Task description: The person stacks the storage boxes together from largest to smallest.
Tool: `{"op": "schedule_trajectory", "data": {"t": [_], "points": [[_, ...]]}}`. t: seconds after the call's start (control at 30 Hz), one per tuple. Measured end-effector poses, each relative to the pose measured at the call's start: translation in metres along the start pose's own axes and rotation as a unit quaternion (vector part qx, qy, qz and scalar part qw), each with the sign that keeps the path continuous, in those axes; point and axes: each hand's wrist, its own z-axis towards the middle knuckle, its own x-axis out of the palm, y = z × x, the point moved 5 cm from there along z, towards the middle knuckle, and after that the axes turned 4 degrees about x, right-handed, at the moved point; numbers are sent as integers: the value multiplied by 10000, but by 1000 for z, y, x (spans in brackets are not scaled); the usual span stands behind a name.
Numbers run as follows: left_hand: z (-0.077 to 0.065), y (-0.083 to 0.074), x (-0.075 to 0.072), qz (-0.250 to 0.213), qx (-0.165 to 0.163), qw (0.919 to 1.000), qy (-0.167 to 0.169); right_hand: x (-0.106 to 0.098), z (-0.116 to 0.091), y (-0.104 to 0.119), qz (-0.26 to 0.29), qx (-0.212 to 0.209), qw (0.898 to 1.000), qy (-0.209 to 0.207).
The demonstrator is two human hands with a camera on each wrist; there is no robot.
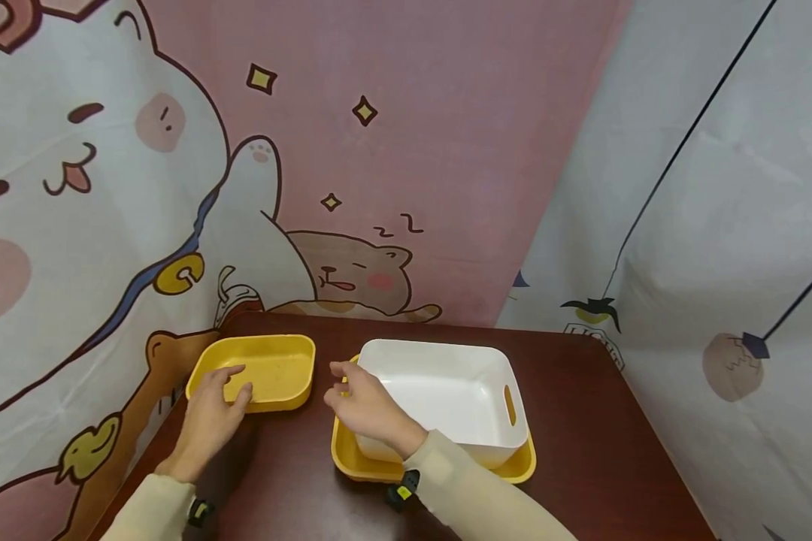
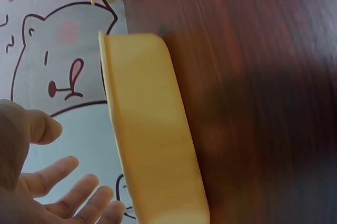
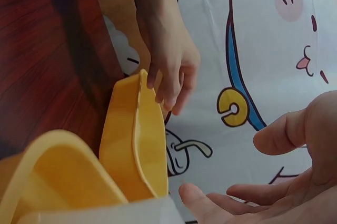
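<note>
A shallow yellow tray (image 1: 280, 376) lies at the back left of the table. My left hand (image 1: 210, 424) hovers over its near left side, fingers loosely bent and holding nothing; the left wrist view shows the spread fingers (image 2: 58, 174) beside the tray's wall (image 2: 152, 129). A white bin (image 1: 440, 383) with a handle slot sits inside a second yellow tray (image 1: 365, 467) to the right. Above the left side of these two, my right hand (image 1: 372, 409) is held with nothing in it. In the right wrist view its thumb and fingers are apart.
The dark brown wooden table (image 1: 291, 481) meets a pink and white cartoon-printed cloth (image 1: 446, 150) at the back and left. Another pale cloth (image 1: 704, 225) hangs along the right side. A narrow strip of table separates the two yellow trays.
</note>
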Motion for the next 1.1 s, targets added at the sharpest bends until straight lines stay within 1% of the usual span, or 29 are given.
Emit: {"op": "schedule_trajectory", "data": {"t": [0.1,0.23,0.33,0.43,0.53,0.67,0.8,0.97,1.1], "points": [[0,8,-2,44,-111,9999,-102,11,4,8,19,23,10000,60],[0,20,-3,68,-321,9994,-64,27,10,15,111,138,9998,44],[1,27,-4,102,-492,9987,6,38,16,19,-26,116,9999,32],[3,34,-6,133,-627,9979,46,47,21,22,-342,34,9994,18],[5,40,-8,168,-730,9972,61,56,26,24,-417,89,9991,10],[9,48,-9,219,-936,9953,102,69,35,27,-269,243,9993,-20],[13,54,-11,242,-1036,9943,103,80,41,25,-74,482,9987,-123],[18,62,-15,263,-1147,9930,117,88,47,17,36,844,9961,-237],[21,70,-17,231,-1302,9911,154,91,53,12,161,892,9952,-370]]}}
